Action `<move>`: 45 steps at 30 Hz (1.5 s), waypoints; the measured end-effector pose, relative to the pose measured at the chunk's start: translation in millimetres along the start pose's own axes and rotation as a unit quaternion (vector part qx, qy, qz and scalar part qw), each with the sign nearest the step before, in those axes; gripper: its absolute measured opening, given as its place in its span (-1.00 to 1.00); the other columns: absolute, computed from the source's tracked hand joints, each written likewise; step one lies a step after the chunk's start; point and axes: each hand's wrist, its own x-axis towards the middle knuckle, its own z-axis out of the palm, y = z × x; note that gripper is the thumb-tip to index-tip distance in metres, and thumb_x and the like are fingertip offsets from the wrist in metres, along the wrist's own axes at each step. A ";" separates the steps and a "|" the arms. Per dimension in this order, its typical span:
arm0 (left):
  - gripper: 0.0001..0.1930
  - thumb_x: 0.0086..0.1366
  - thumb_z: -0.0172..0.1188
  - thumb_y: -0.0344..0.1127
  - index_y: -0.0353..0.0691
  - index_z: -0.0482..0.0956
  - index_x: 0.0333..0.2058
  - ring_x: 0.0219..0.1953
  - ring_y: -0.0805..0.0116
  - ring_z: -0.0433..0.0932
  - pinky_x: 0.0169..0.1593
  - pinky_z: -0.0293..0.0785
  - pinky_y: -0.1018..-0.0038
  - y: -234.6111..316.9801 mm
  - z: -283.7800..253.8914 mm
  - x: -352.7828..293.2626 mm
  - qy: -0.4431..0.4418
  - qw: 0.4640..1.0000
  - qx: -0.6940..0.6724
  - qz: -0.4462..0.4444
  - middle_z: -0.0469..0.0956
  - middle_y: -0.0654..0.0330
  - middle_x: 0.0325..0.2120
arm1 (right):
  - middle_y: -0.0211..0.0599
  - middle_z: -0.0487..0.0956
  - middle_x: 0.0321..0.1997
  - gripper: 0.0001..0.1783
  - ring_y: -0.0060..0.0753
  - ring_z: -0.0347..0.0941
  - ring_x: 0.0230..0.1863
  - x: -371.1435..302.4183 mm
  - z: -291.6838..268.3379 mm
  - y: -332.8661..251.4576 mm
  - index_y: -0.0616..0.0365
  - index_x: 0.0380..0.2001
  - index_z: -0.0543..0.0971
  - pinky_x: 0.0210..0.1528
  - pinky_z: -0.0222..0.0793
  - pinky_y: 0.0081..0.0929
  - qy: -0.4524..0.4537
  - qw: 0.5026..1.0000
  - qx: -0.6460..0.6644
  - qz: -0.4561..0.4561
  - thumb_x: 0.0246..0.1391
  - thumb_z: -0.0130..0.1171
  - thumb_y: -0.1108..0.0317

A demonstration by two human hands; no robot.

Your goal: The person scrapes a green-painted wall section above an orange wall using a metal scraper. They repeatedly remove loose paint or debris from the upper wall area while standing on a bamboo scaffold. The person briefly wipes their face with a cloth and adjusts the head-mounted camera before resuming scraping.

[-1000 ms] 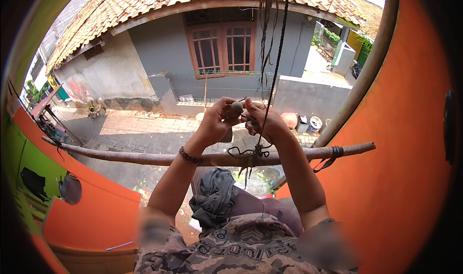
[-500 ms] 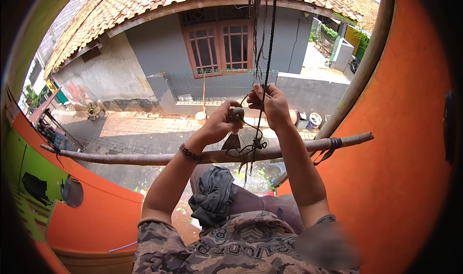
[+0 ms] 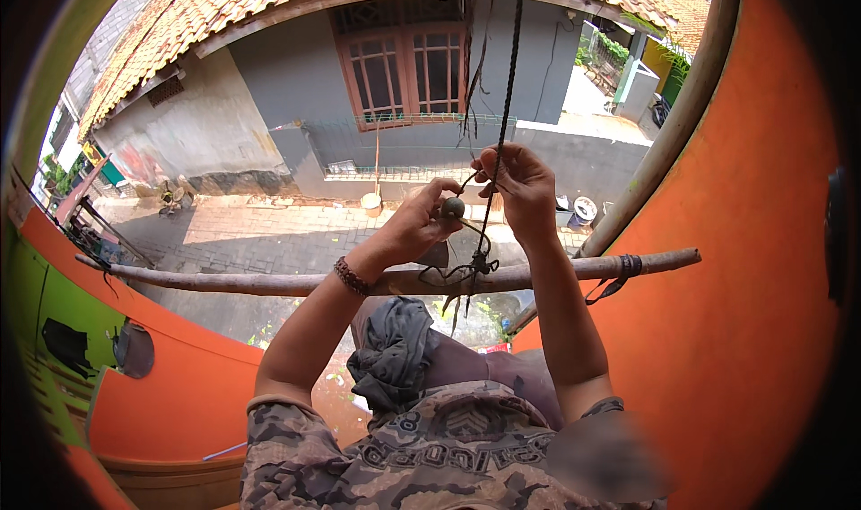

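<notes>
My left hand [image 3: 420, 222] grips a tool with a round grey-green knob [image 3: 453, 208] and a flared dark blade [image 3: 435, 256] showing below the fingers. A thin dark cord [image 3: 467, 182] runs from the knob up to my right hand [image 3: 517, 187], whose thumb and fingers pinch it. Just beside these fingers hangs a twisted black rope [image 3: 512, 70], in front of my palm. It is knotted [image 3: 481, 263] around a horizontal wooden pole [image 3: 260, 283] under my wrists. How the cord passes round the knob cannot be made out.
A dark strap [image 3: 619, 277] binds the pole's right end beside an orange wall [image 3: 744, 268]. An upright pole [image 3: 668, 151] rises there. Dark crumpled cloth [image 3: 393, 348] lies at my waist. Far below runs a paved lane [image 3: 224, 232] before a grey house [image 3: 282, 75].
Both hands have shifted slightly right, the left one bringing the knob closer to the rope. The right hand has turned a little and still pinches the cord.
</notes>
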 end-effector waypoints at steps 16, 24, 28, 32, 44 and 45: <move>-0.75 0.13 0.25 -0.34 -0.25 0.51 -0.21 -0.30 0.44 0.55 -0.17 0.44 0.45 -3.2 -4.0 -3.0 -0.041 0.992 0.095 0.074 0.58 0.21 -0.34 | -0.25 0.60 -0.36 -0.77 -0.55 0.51 -0.38 -52.3 -8.3 -31.3 0.34 -0.24 0.55 -0.31 0.45 -0.64 -0.051 0.995 0.081 -0.023 -0.06 0.19 0.64; -0.76 0.14 0.24 -0.35 -0.28 0.53 -0.21 -0.28 0.49 0.53 -0.18 0.44 0.52 15.3 -4.7 0.1 0.038 0.992 0.002 0.123 0.58 0.18 -0.32 | -0.33 0.61 -0.41 -0.83 -0.63 0.51 -0.36 -38.9 0.8 -31.8 0.27 -0.30 0.55 -0.32 0.40 -0.67 -0.076 0.996 -0.037 -0.030 -0.04 0.22 0.54; -0.78 0.15 0.23 -0.39 -0.28 0.55 -0.21 -0.25 0.55 0.48 -0.16 0.42 0.54 39.8 2.1 -4.1 0.012 0.988 -0.028 0.149 0.57 0.19 -0.32 | -0.36 0.62 -0.40 -0.84 -0.64 0.52 -0.34 -31.7 1.5 -40.0 0.25 -0.34 0.59 -0.32 0.39 -0.67 -0.123 0.985 -0.114 -0.028 -0.06 0.25 0.50; -0.84 0.17 0.21 -0.40 -0.29 0.58 -0.26 -0.29 0.56 0.50 -0.17 0.42 0.55 36.1 7.7 -8.9 -0.023 0.995 -0.050 0.082 0.60 0.26 -0.37 | -0.33 0.61 -0.37 -0.82 -0.62 0.51 -0.34 -29.0 -0.5 -46.6 0.28 -0.30 0.59 -0.28 0.42 -0.63 -0.166 0.983 -0.059 0.043 -0.05 0.24 0.51; -0.83 -0.01 0.26 -0.54 -0.18 0.62 -0.38 -0.42 0.33 0.49 -0.27 0.37 0.45 23.2 9.4 -35.6 0.184 0.947 0.135 0.228 0.55 0.22 -0.55 | -0.34 0.57 -0.41 -0.85 -0.63 0.48 -0.38 -83.3 -1.5 -43.4 0.29 -0.31 0.53 -0.30 0.38 -0.68 -0.028 0.995 -0.092 -0.039 -0.03 0.13 0.57; -0.83 -0.02 0.27 -0.53 -0.18 0.62 -0.39 -0.43 0.33 0.49 -0.28 0.36 0.44 26.1 8.3 -38.8 0.187 0.940 0.151 0.241 0.55 0.23 -0.55 | -0.34 0.56 -0.45 -0.83 -0.64 0.46 -0.45 -87.6 -0.4 -42.7 0.28 -0.32 0.53 -0.38 0.37 -0.67 -0.044 0.989 -0.121 -0.079 -0.07 0.14 0.56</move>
